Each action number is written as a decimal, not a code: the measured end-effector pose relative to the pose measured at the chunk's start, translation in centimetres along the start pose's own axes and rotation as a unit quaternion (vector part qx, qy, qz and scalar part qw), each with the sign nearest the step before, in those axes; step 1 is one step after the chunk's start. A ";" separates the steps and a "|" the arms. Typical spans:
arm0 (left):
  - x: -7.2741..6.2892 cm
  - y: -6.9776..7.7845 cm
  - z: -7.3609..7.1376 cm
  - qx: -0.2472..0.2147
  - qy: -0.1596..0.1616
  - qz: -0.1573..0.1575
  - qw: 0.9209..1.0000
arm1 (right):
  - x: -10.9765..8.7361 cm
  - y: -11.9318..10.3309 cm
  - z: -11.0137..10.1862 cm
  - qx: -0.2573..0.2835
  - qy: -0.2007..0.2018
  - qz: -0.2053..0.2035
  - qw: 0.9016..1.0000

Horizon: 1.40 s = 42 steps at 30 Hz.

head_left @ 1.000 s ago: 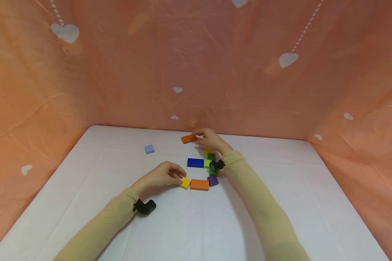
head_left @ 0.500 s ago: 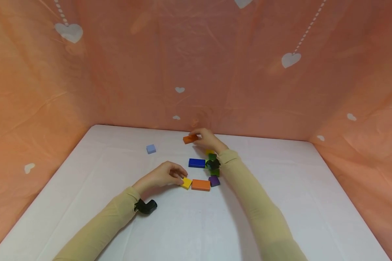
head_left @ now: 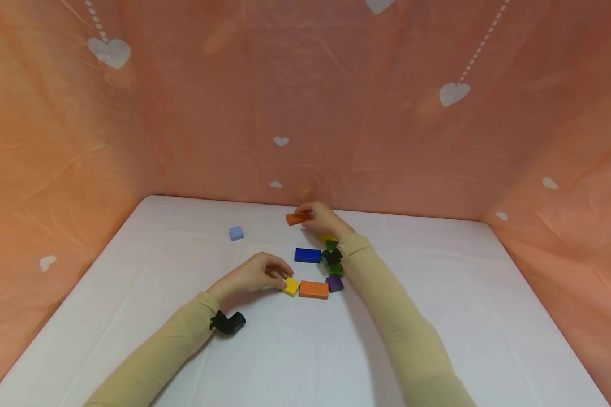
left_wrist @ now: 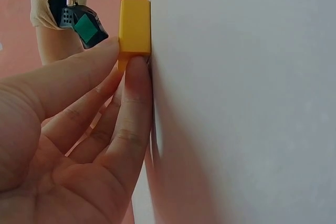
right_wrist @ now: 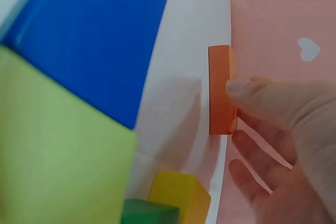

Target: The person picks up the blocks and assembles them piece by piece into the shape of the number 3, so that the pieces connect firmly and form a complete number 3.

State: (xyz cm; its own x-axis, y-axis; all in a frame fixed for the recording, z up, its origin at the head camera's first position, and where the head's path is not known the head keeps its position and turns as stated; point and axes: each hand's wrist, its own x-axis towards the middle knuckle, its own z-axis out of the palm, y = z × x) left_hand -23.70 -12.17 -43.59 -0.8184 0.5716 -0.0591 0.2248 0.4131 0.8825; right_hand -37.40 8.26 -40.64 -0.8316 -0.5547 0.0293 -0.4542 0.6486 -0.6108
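In the head view my left hand (head_left: 257, 274) lies at the left end of a row of blocks. Its thumb and fingertip pinch a yellow block (left_wrist: 135, 27), which sits at the end of an orange block (head_left: 314, 290). Toward the table's far edge, my right hand (head_left: 326, 219) holds a second orange block (right_wrist: 219, 90) between thumb and fingers. A purple block (head_left: 334, 283) continues the row, then green blocks (head_left: 336, 269) lead back to another yellow block (right_wrist: 178, 195). A blue block (head_left: 308, 255) and a lime block (right_wrist: 63, 145) branch off to the left.
A light blue block (head_left: 236, 233) lies alone at the back left of the white table (head_left: 265, 362). An orange curtain with white hearts (head_left: 305, 113) surrounds the table's back and sides. Black wrist cameras (head_left: 229, 323) sit on both arms.
My right hand has shifted slightly left over the orange block, which stays nearly in place. The left hand keeps its hold on the yellow block. The head view has drifted a little.
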 end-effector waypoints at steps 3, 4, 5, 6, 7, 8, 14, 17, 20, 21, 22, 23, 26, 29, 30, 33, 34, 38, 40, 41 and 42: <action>0.0 0.1 0.0 -0.003 0.000 -0.003 1.000 | 0.0 0.1 0.0 0.010 0.000 0.008 1.000; 0.0 0.1 -0.1 -0.002 0.000 -0.003 1.000 | 0.0 0.1 0.1 0.012 0.000 0.009 1.000; 0.0 0.1 -0.1 -0.002 0.000 -0.003 1.000 | 0.0 0.1 0.1 0.013 0.001 0.010 1.000; 0.0 0.1 -0.1 -0.001 0.000 -0.003 1.000 | 0.0 0.1 0.1 0.015 0.001 0.010 1.000; -0.1 0.2 -0.1 -0.001 0.000 -0.003 1.000 | 0.0 0.1 0.2 0.016 0.002 0.009 1.000; -0.1 0.2 -0.1 -0.001 0.001 -0.003 1.000 | 0.0 0.1 0.2 0.014 0.002 0.006 1.000; -0.2 0.2 -0.1 -0.004 0.000 -0.003 1.000 | 0.0 0.0 0.3 0.010 0.007 -0.009 1.000; -0.1 0.1 -0.1 -0.006 0.000 -0.002 1.000 | 0.0 0.1 0.4 0.013 0.009 -0.002 1.000; -0.1 0.1 0.0 -0.007 0.000 0.001 1.000 | -0.1 0.2 0.5 0.020 0.013 0.006 1.000; -0.1 0.1 0.0 -0.006 0.000 0.002 1.000 | -0.1 0.1 0.5 0.023 0.014 0.008 1.000; -0.1 0.1 0.0 -0.007 0.000 0.002 1.000 | -0.1 0.1 0.5 0.024 0.014 0.009 1.000; -0.1 0.1 0.0 -0.006 0.000 0.002 1.000 | -0.1 0.1 0.6 0.025 0.015 0.009 1.000; -0.1 0.2 0.0 -0.003 0.000 0.002 1.000 | -0.1 0.1 0.7 0.022 0.018 0.008 1.000; -0.1 0.2 0.0 0.000 0.002 0.001 1.000 | -0.2 0.2 0.8 0.015 0.022 0.003 1.000; -0.1 0.3 0.0 0.000 0.002 0.000 1.000 | -0.2 0.2 0.8 0.013 0.023 0.001 1.000; -0.2 0.4 0.0 0.003 0.003 -0.001 1.000 | -0.4 0.1 0.7 0.006 0.022 -0.006 1.000; -0.2 0.4 0.0 0.003 0.003 -0.002 1.000 | -0.5 0.1 0.6 0.005 0.021 -0.008 1.000; -0.3 0.4 0.1 0.004 0.005 -0.003 1.000 | -0.8 0.2 0.4 -0.001 0.013 -0.012 1.000; -0.3 0.4 0.1 0.003 0.006 -0.006 1.000 | -0.9 0.2 0.3 0.000 0.009 -0.012 1.000; -0.3 0.4 0.1 0.003 0.007 -0.007 1.000 | -1.0 0.3 0.2 0.002 0.006 -0.012 1.000; -0.3 0.4 0.1 0.004 0.007 -0.008 1.000 | -1.1 0.4 0.1 0.003 0.003 -0.011 1.000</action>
State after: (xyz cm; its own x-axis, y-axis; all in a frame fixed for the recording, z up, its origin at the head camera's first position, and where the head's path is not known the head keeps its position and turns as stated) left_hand -23.34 -12.07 -43.32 -0.8296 0.5543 -0.0662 0.2155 0.4274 0.8780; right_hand -36.60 9.10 -40.96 -0.8232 -0.5657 0.0487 -0.4710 0.6324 -0.6150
